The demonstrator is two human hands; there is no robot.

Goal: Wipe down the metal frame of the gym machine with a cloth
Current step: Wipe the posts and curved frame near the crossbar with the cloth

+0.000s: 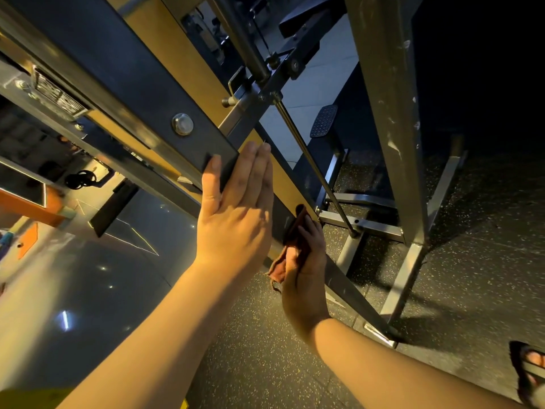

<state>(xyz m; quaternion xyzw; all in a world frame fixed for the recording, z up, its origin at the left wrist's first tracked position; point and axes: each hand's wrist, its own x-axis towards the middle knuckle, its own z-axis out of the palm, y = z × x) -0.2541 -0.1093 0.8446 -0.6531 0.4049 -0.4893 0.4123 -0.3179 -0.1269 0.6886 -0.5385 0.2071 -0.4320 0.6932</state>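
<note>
A dark metal frame bar [124, 84] of the gym machine runs from the upper left down toward the floor at the lower right. My left hand [236, 208] lies flat against the bar's lower end, fingers straight, thumb on its face. Just below, my right hand [306, 267] grips a bunched reddish-brown cloth [290, 246] and presses it to the lower stretch of the same frame. Part of the cloth hangs loose under my palm.
A scuffed silver upright [386, 113] stands to the right with a ribbed foot pedal [323, 121] behind it. A thin guide rod [312, 169] slants down to the base rails [362, 225]. Speckled rubber floor [442, 290] lies below; my sandalled foot [530, 370] is at the lower right.
</note>
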